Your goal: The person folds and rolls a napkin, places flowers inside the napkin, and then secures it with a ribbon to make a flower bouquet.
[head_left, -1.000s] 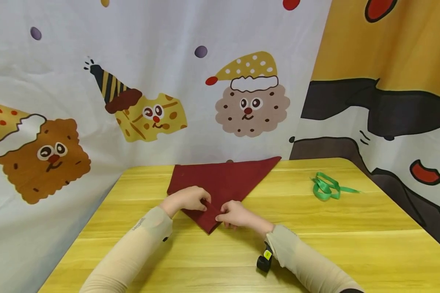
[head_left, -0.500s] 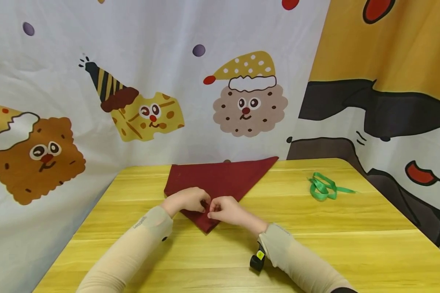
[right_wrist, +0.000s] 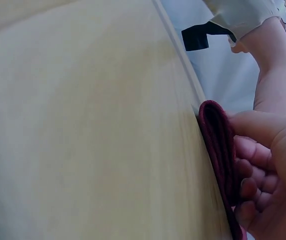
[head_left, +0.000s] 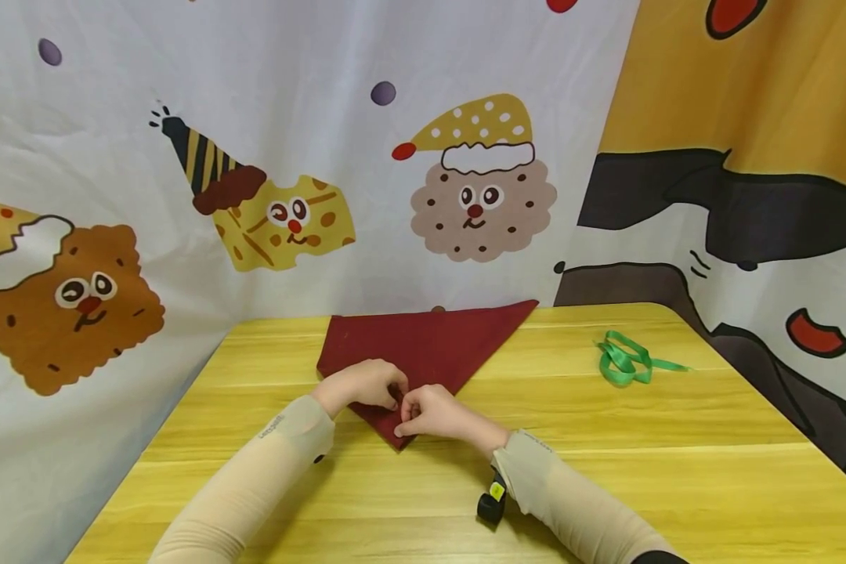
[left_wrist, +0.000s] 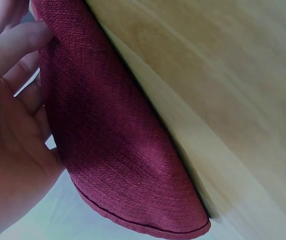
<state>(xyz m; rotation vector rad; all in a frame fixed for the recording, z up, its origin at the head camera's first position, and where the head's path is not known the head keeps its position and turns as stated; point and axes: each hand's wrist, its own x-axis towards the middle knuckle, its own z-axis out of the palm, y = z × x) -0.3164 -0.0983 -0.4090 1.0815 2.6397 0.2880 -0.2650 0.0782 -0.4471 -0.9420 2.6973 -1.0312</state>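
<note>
A dark red cloth napkin [head_left: 430, 337], folded to a point at the near end, lies on the table, its long corner stretching to the back right. My left hand [head_left: 368, 382] pinches a fold near the point, curled fingers down on it. Close beside, my right hand [head_left: 437, 411] holds the same part from the right. In the left wrist view the thumb presses along the edge of the napkin [left_wrist: 108, 130], fingers behind it. The right wrist view shows rolled layers of the napkin [right_wrist: 217, 145] under the thumb, with the other fingers curled against them.
A loose green ribbon [head_left: 623, 362] lies in loops at the right rear of the wood-grain table [head_left: 677, 470]. Behind the table hangs a white curtain [head_left: 381, 39] printed with cartoon snacks. A small black camera [head_left: 491, 507] hangs under the right wrist.
My right hand has moved left along the fold toward my left hand, then slightly down toward the napkin's near point. The left hand stays nearly in place.
</note>
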